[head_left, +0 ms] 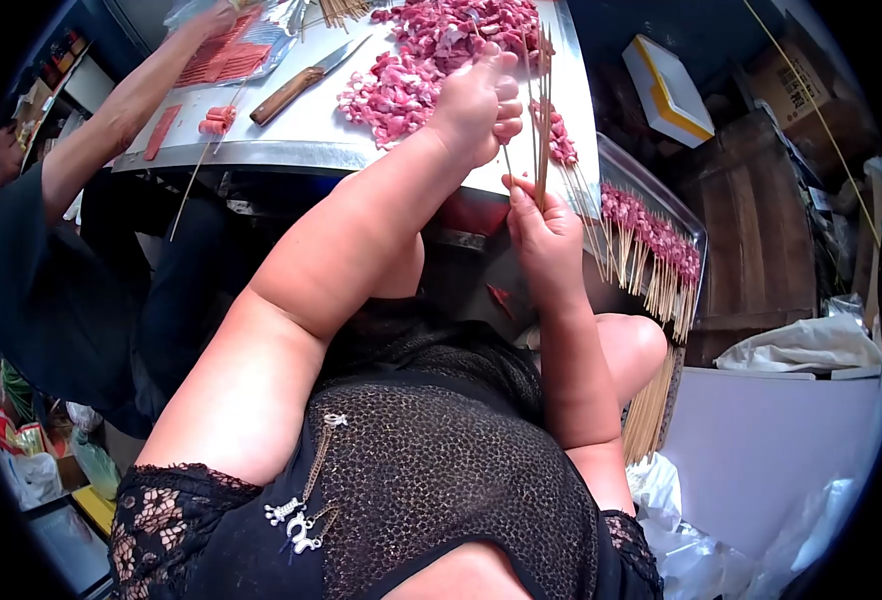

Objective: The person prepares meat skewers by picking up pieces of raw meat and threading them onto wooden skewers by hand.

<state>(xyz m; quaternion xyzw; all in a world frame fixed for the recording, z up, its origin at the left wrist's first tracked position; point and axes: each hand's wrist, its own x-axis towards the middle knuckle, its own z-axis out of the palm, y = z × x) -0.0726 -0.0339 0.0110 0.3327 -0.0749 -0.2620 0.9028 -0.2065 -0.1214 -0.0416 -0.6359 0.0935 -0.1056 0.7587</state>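
Observation:
My left hand (478, 105) is closed in a fist above the front edge of the meat pile. Its fingers hide whatever is inside them. My right hand (546, 240) grips several thin bamboo skewers (544, 125), which point upward. One skewer (507, 158) slants from the right hand's fingertips toward the left fist, where its upper part is hidden. Behind the left hand, small pieces of raw pink meat (391, 95) lie heaped on the white table (311, 135). A few meat-loaded skewers (563, 140) rest at the table's right edge, beside the right hand.
A metal tray (699, 265) at right holds rows of meat skewers (651, 235). A knife (306, 82) lies at the table's left. Another person's arm (126, 120) reaches over packaged red strips (226, 60). A white box with yellow rim (667, 90) stands at right.

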